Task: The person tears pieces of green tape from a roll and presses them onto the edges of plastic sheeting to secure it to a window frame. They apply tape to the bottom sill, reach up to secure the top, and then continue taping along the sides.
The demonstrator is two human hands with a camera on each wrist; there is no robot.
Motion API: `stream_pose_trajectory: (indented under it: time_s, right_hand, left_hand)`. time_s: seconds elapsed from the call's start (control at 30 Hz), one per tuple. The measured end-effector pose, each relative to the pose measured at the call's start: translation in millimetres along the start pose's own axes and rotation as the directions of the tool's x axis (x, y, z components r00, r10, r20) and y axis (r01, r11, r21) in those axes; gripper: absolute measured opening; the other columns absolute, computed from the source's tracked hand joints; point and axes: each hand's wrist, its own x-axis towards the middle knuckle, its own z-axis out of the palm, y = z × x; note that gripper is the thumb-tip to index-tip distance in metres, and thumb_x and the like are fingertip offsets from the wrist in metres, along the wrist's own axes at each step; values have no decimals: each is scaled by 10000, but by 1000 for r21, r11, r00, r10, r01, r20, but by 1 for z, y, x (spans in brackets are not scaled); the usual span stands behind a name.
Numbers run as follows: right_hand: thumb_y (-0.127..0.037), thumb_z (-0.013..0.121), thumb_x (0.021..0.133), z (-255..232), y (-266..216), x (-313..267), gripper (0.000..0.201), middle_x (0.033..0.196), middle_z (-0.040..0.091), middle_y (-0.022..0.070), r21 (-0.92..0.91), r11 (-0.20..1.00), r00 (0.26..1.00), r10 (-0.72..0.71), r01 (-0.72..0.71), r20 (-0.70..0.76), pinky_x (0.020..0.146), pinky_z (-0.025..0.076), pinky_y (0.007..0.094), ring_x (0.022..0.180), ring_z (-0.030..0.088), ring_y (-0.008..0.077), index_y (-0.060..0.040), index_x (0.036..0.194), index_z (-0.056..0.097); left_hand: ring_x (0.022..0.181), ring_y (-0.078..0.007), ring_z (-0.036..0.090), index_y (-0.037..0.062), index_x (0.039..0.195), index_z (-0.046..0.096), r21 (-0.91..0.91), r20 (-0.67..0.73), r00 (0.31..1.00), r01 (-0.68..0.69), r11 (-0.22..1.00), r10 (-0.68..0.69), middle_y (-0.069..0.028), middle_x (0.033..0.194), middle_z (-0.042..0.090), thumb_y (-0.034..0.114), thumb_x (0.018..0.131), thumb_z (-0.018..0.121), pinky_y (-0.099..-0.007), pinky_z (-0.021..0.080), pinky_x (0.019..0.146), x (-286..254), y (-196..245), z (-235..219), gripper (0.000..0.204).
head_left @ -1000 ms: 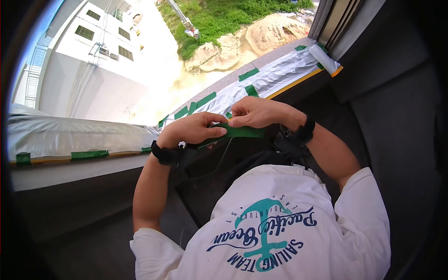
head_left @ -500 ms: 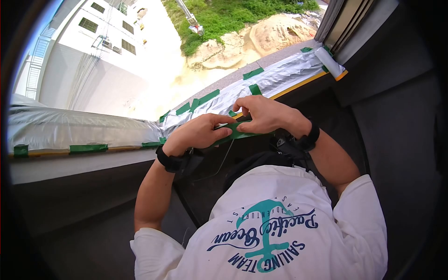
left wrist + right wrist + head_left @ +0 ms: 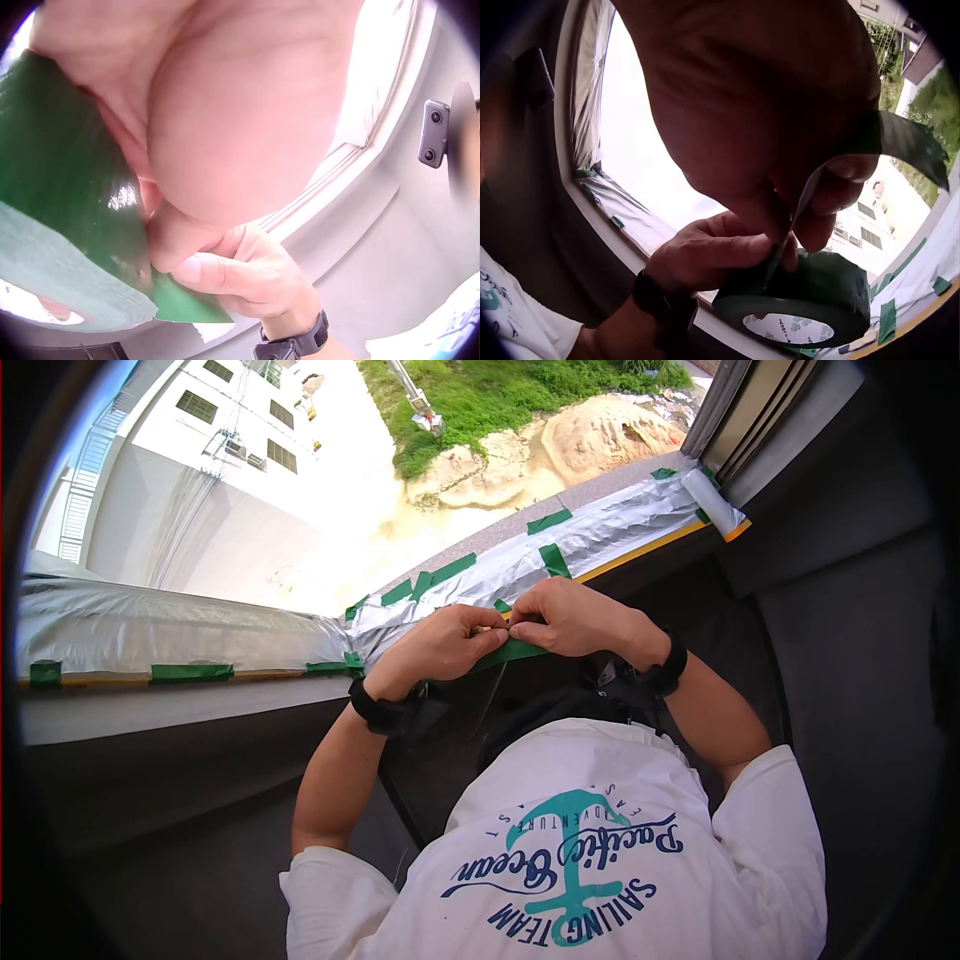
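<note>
In the head view my left hand (image 3: 440, 645) and right hand (image 3: 580, 620) meet thumb to thumb in front of the sill. The left hand grips a thick roll of green tape (image 3: 829, 285), its printed white core showing in the right wrist view. Between thumb and fingers, my right hand pinches the green strip (image 3: 518, 651) coming off the roll. Its free end (image 3: 915, 146) sticks out past the right hand in the right wrist view. In the left wrist view the roll (image 3: 60, 165) lies against the left palm, and the right thumb touches the strip close by.
Silvery plastic sheeting (image 3: 620, 520) covers the sill ahead, fixed with green tape pieces (image 3: 555, 560) and edged in yellow. More sheeting (image 3: 180, 630) runs along the left sill. A rolled end of sheeting (image 3: 715, 505) hangs at the right corner. Beyond the opening lies a drop outdoors.
The right thumb and fingers have closed together on the strip beside the left thumb, where a gap showed half a second ago. Both hands have drifted slightly right in the head view.
</note>
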Motion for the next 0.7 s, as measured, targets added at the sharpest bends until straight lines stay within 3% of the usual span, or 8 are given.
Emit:
stream_pose_trajectory:
  time_s: [0.03,0.17,0.3,0.4,0.5,0.57,0.7]
  right_hand:
    - [-181,635,858,1,-1,-1,215,799,689,215,-8,1000,1000,27,-26,7,708,520,420,771,667,378,13,894,721]
    - [-155,636,841,13,-2,-10,182,760,664,206,-11,999,999,-38,38,-12,672,512,414,740,651,377,14,851,703]
    - [-121,652,807,45,9,-18,123,715,650,164,-17,994,991,-108,107,-74,626,506,401,698,642,347,-4,779,678]
    - [-68,674,757,66,13,-16,137,636,591,84,-256,914,901,-372,313,-225,565,502,383,626,609,279,-56,657,582]
    - [-69,682,753,73,9,-8,112,640,570,55,-391,838,857,-478,379,-192,547,499,354,613,587,241,-63,692,588]
    - [-72,682,756,76,6,-5,99,644,559,46,-426,811,855,-498,400,-146,538,495,340,616,579,227,-63,713,592]
    - [-88,671,774,83,-1,-7,80,651,528,33,-520,740,860,-510,427,-20,520,486,311,630,561,198,-60,755,598]
  left_hand:
    - [675,-88,507,3,1071,671,9,-8,1000,-13,1000,13,-42,746,632,199,987,587,-291,431,621,0,-3,4,228]
    - [649,-157,526,24,1039,664,34,-89,996,18,999,-15,-97,725,604,229,977,570,-320,438,634,-9,2,23,234]
    - [678,-130,541,21,993,681,-206,-64,994,78,975,-93,-72,732,623,229,968,578,-295,455,659,-11,-22,48,234]
    - [665,-190,605,23,976,715,-302,-125,988,47,952,-88,-112,720,650,238,932,588,-326,484,656,-13,-45,62,253]
    - [653,-127,582,17,950,728,-433,-162,983,9,902,-87,-66,710,654,219,923,599,-290,478,642,-17,-58,63,241]
    - [723,-37,547,-24,963,721,-505,-103,989,44,862,-110,8,767,667,177,950,599,-233,465,669,-23,-62,60,236]
    - [690,-30,541,-17,965,730,-522,-86,983,93,848,-160,17,738,662,170,950,597,-229,463,641,-32,-70,67,230]
